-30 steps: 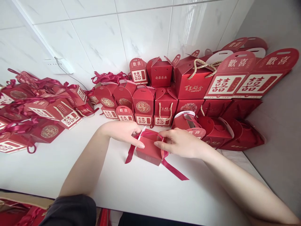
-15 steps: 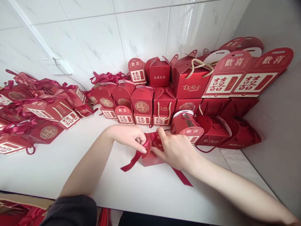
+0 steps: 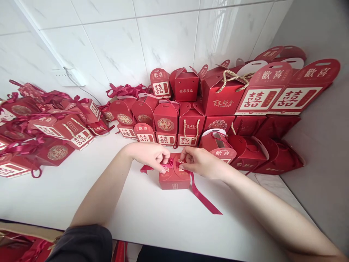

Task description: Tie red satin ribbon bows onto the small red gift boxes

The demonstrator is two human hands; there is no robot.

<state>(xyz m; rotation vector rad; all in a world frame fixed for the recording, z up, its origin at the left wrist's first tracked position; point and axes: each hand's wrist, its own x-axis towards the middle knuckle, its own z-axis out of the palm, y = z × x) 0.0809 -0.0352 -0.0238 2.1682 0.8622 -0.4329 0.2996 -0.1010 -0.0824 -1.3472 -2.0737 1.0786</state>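
A small red gift box [image 3: 174, 181] stands on the white table in front of me, its rounded top flaps folded inward. A dark pink ribbon [image 3: 203, 198] runs across its top; one tail trails right over the table and a short end sticks out at the left. My left hand [image 3: 152, 156] is closed at the box's left flap, thumb and fingers pinching the ribbon. My right hand [image 3: 200, 162] pinches at the right flap, with ribbon at its fingertips. The fingers partly hide the flaps' slots.
Stacked red boxes with cord handles [image 3: 220, 94] line the tiled wall behind and to the right. Ribbon-tied boxes [image 3: 51, 127] lie piled at the left. Loose ribbons [image 3: 127, 90] rest at the back. An open carton [image 3: 24, 240] sits below the table's front left edge.
My right hand has drawn back to the right, uncovering more of the box top. The flaps now lie flatter together. The left ribbon tail has pulled up behind my left hand.
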